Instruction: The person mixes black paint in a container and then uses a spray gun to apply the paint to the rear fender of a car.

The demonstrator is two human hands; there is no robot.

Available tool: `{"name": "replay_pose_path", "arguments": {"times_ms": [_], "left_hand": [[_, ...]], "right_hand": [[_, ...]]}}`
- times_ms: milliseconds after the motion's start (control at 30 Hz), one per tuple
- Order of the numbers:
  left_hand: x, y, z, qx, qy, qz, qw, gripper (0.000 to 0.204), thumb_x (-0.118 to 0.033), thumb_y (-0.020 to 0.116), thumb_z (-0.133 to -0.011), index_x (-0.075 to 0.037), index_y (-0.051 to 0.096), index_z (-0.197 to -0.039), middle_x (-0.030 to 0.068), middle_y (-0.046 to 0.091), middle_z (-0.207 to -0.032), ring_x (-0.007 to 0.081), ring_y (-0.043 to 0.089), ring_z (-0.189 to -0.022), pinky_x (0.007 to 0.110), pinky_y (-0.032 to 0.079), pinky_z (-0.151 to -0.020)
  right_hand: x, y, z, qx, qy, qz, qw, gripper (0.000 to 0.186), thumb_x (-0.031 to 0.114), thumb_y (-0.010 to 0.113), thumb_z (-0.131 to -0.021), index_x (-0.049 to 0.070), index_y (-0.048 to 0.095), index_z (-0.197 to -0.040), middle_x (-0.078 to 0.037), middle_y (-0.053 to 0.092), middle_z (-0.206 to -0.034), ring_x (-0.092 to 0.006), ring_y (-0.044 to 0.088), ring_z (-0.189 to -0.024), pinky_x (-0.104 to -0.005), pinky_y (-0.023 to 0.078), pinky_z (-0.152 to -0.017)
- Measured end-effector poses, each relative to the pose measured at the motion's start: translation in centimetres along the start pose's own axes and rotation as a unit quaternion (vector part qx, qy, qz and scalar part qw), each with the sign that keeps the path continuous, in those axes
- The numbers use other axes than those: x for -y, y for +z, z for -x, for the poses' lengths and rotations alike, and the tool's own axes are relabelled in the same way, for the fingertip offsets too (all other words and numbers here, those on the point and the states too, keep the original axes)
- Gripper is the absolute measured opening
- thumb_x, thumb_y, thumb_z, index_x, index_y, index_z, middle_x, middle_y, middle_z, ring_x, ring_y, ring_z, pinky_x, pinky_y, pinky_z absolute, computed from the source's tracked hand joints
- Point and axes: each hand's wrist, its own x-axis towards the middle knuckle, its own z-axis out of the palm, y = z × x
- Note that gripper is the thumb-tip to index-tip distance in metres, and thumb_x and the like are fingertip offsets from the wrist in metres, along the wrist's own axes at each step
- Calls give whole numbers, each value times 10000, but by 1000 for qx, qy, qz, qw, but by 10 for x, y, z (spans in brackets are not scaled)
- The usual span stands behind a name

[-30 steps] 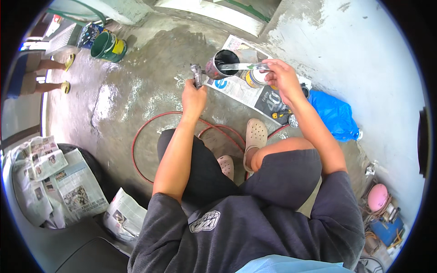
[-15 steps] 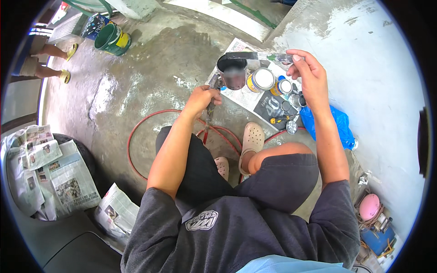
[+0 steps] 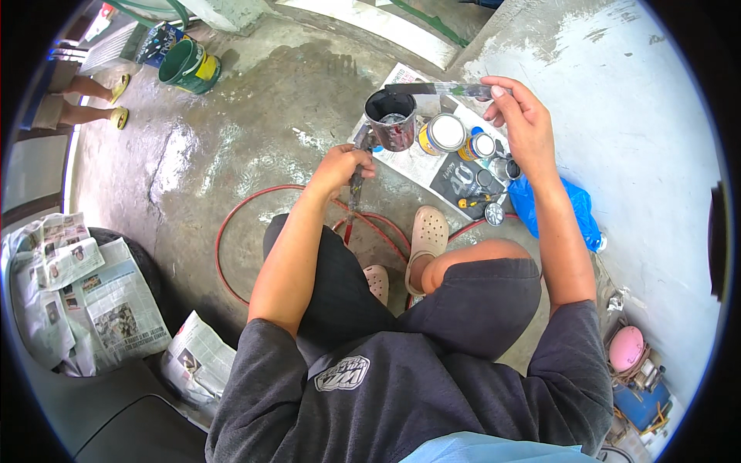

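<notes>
now higher, right hand clamped on stir stick, lying level, tip leftward over cup

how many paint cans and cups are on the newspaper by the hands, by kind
dark open cup: 1
yellow can with white lid: 1
small cans with lids: 2, the other partly hidden
total: 4, all on the newspaper

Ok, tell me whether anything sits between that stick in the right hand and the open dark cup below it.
Nothing visible does. The right hand holds the flat stick level above the dark cup, whose mouth is open. The left hand grips the spray gun beside the cup, off the path. The small cans stand to the cup's right.
</notes>
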Motion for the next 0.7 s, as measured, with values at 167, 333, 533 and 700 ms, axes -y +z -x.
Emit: {"name": "replay_pose_path", "arguments": {"times_ms": [167, 333, 533, 700], "left_hand": [[0, -1, 1, -6, 3, 2, 1000, 295, -151, 634, -866, 49, 657, -1082, 125, 726, -946, 203, 731, -825, 325, 556, -728], [0, -4, 1, -14, 5, -16, 1000, 279, -137, 633, -858, 58, 661, -1056, 139, 720, -931, 219, 728, -830, 328, 554, -732], [1, 7, -7, -31, 49, -55, 997, 294, -153, 645, -847, 70, 653, -1037, 146, 712, -909, 219, 719, -832, 324, 542, -754], [17, 0, -17, -78, 55, -133, 987, 322, -134, 649, -846, 50, 604, -1106, 121, 681, -1000, 213, 705, -890, 303, 527, -789]], "right_hand": [[6, -1, 3, 0, -10, 14, 1000, 265, 201, 561, -1049, 54, 716, -1206, -5, 654, -821, -65, 588, -767, -232, 455, -682], [22, 6, 10, -1, -74, 44, 996, 227, 144, 591, -1029, 37, 719, -1183, -39, 685, -900, -97, 612, -779, -257, 484, -685], [3, 5, 20, -15, -183, 104, 977, 201, 123, 595, -1017, 38, 711, -1157, -81, 689, -910, -135, 627, -756, -284, 505, -700], [-49, 15, 39, -16, 54, -54, 997, 228, 219, 564, -1045, 63, 692, -1152, -61, 679, -884, -116, 627, -726, -284, 476, -630]]}}
